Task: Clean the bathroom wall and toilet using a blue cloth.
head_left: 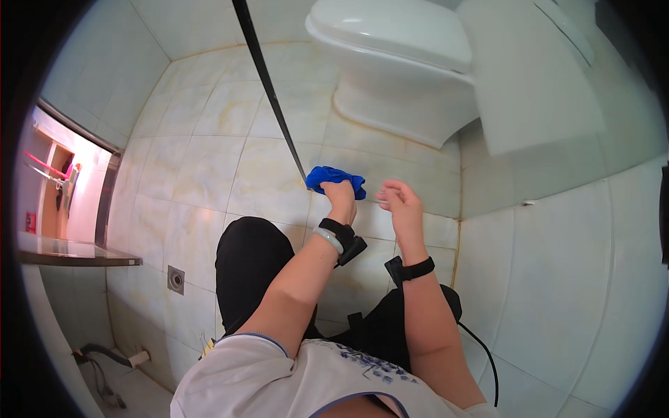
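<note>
My left hand [340,198] is closed on a crumpled blue cloth [336,177], low over the tiled floor. The cloth touches or overlaps the lower end of a long, thin black bar [268,83], which slants down from the top of the view; exactly how they meet is hidden. Just to the right, my right hand [402,209] is raised with its fingers loosely bent and apart, and I see no object held in it. A pale bangle [327,240] and black strapped devices sit at my wrists.
A white toilet [401,76] stands at the far right beside a tiled wall [557,258]. On the left are a floor drain [175,279], a glass-topped ledge [77,252] and, below it, a dark hose [104,352]. A black cable [488,352] hangs by my right arm.
</note>
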{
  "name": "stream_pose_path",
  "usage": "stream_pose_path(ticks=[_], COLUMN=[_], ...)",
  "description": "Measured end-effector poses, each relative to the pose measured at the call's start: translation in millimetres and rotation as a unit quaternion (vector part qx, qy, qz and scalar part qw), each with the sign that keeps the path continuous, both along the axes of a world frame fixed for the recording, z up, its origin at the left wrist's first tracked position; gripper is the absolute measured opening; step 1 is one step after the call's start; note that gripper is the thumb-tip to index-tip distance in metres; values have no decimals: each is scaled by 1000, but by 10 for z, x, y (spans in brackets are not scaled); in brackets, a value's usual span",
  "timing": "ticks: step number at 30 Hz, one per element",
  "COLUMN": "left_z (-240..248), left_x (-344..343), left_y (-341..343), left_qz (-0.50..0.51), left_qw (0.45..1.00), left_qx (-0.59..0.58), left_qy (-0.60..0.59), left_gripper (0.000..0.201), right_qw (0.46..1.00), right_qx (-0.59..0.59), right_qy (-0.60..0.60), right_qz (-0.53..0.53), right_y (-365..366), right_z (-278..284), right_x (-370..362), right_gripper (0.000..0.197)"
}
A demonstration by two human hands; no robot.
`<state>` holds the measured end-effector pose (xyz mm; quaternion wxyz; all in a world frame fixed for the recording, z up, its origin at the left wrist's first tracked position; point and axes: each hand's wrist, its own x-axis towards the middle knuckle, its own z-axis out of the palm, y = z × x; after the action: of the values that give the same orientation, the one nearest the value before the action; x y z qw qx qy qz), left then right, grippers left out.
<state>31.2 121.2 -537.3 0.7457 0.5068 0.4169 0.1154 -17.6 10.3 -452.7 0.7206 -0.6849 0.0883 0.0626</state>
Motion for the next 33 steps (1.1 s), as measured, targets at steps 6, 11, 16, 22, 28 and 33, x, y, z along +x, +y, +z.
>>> stream_pose_path(ticks=[6,11,16,22,28,33], left_z=[1290,1569,1090,616,-19,264], left_x=[-367,-515,-420,-267,-274,-277], left_y=[-282,-347,-269,-300,-204,-299], left_qz=[-159,-254,-194,-199,-262,-436], left_qw=[967,931,947,959,951,844], left_qx=[-123,-80,59,110,160,306], left_qy=[-154,-249,-248,-171,-44,-55], left_gripper=[27,26,24,27,31,33], right_qw=[994,972,967,978,972,944], right_qx=[-28,-49,-193,-169,141,259], right_qy=[-90,-185,-130,-61,169,88], right_qz=[-53,-138,-108,-105,-80,-186], right_y=[140,29,140,97,222,63], right_z=[160,528,386,-264,-571,-544], right_x=[-104,-137,-92,153,74,142], right_gripper=[31,38,48,47,64,59])
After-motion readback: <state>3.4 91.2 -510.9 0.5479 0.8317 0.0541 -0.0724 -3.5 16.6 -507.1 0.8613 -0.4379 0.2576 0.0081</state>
